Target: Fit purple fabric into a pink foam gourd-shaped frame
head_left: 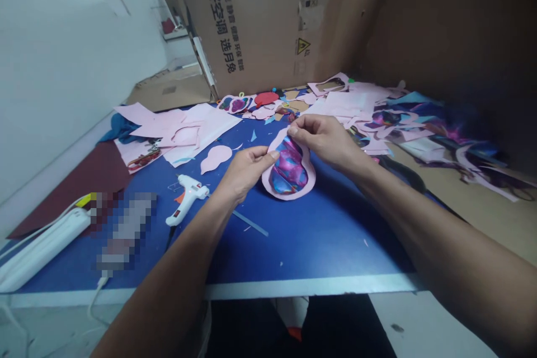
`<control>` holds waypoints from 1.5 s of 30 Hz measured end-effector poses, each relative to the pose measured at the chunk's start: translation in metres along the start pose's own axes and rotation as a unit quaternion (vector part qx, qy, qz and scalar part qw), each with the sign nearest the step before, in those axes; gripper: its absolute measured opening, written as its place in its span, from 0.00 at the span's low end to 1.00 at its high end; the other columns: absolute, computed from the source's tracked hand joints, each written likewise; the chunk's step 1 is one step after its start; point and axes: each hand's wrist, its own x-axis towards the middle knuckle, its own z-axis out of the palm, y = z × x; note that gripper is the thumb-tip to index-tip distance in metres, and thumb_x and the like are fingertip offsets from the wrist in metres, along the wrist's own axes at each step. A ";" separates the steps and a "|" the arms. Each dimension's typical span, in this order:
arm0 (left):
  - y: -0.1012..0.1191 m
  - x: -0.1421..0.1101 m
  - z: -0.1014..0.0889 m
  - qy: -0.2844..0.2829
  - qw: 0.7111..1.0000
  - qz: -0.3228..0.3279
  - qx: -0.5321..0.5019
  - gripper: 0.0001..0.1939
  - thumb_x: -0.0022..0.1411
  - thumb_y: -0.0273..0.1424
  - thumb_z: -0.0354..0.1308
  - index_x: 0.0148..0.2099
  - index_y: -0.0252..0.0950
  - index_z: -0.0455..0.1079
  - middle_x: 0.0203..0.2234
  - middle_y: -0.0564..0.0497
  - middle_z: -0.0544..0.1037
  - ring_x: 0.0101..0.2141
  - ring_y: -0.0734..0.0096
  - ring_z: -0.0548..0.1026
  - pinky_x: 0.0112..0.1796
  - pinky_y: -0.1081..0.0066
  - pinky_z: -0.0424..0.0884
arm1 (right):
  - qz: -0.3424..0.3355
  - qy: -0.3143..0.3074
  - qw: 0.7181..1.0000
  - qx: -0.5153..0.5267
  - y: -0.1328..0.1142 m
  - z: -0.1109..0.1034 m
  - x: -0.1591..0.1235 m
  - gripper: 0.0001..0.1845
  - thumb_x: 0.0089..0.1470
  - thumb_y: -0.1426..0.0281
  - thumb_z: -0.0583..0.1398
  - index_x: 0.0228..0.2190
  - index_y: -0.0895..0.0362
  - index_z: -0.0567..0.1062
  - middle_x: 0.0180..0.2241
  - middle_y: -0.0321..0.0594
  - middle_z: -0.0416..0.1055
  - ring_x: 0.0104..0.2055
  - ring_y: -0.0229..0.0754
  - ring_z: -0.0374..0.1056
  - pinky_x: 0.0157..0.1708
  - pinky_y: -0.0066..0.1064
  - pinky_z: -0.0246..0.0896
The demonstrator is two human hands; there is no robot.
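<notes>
My left hand [244,174] and right hand [323,142] pinch the soft rim of a gourd-shaped pink foam frame [307,182] lined with glossy purple-blue fabric [288,170], which rests on the blue worktop [319,246]; a white hot glue gun [187,196] lies left of the frame.

the person's left hand [245,170] and right hand [323,142] pinch the rim of a gourd-shaped pink frame [289,194] around shiny blue-purple fabric [287,170] (swirled like a galaxy print). a white hot glue gun [187,198] lies near the left hand on the blue table [319,246].
</notes>
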 end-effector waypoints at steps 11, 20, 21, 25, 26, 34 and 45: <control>0.000 0.003 -0.002 0.077 0.993 0.082 0.040 0.16 0.53 0.42 0.77 0.37 0.35 0.82 0.29 0.52 0.81 0.30 0.73 0.72 0.35 0.72 0.68 | -0.022 -0.080 0.994 -0.069 -0.007 0.017 -0.010 0.17 0.61 0.55 0.68 0.31 0.56 0.79 0.25 0.36 0.72 0.27 0.39 0.62 0.30 0.34 0.55; 0.000 0.002 -0.001 0.117 0.987 0.072 0.082 0.11 0.56 0.37 0.74 0.30 0.36 0.79 0.24 0.54 0.75 0.27 0.74 0.68 0.32 0.72 0.66 | 0.002 -0.097 0.994 -0.052 -0.003 0.021 -0.010 0.19 0.60 0.53 0.69 0.31 0.56 0.80 0.25 0.35 0.73 0.26 0.39 0.63 0.29 0.33 0.55; -0.001 0.002 -0.001 0.125 0.987 0.065 0.074 0.10 0.56 0.37 0.74 0.30 0.36 0.79 0.24 0.55 0.75 0.27 0.74 0.68 0.32 0.72 0.66 | 0.009 -0.098 0.994 -0.048 -0.002 0.020 -0.010 0.19 0.60 0.52 0.70 0.31 0.55 0.80 0.25 0.36 0.73 0.26 0.39 0.63 0.28 0.33 0.56; -0.001 0.004 -0.003 0.143 0.988 0.039 0.048 0.09 0.56 0.35 0.73 0.30 0.37 0.78 0.23 0.56 0.73 0.26 0.75 0.67 0.31 0.72 0.65 | 0.024 -0.101 0.993 -0.056 -0.001 0.018 -0.009 0.21 0.60 0.50 0.70 0.30 0.55 0.80 0.25 0.37 0.75 0.26 0.40 0.64 0.28 0.33 0.56; -0.001 0.005 -0.003 0.140 0.989 0.036 0.046 0.09 0.56 0.35 0.73 0.30 0.36 0.78 0.23 0.56 0.74 0.26 0.75 0.67 0.30 0.73 0.65 | 0.023 -0.101 0.993 -0.064 -0.001 0.017 -0.009 0.21 0.60 0.51 0.70 0.30 0.55 0.80 0.25 0.37 0.75 0.27 0.40 0.64 0.28 0.33 0.56; -0.003 0.004 -0.005 0.096 0.994 0.033 0.039 0.16 0.51 0.42 0.78 0.33 0.36 0.81 0.27 0.53 0.78 0.29 0.74 0.71 0.31 0.73 0.66 | 0.023 -0.123 0.989 -0.077 -0.002 0.018 -0.010 0.25 0.58 0.46 0.70 0.30 0.56 0.81 0.25 0.37 0.75 0.27 0.40 0.64 0.28 0.33 0.56; 0.009 0.010 -0.021 0.231 0.972 0.011 -0.033 0.12 0.57 0.35 0.75 0.32 0.37 0.75 0.21 0.58 0.73 0.21 0.78 0.68 0.25 0.76 0.67 | 0.116 -0.166 0.978 0.039 0.000 0.009 -0.006 0.23 0.46 0.51 0.79 0.31 0.56 0.83 0.29 0.39 0.80 0.30 0.42 0.69 0.31 0.33 0.62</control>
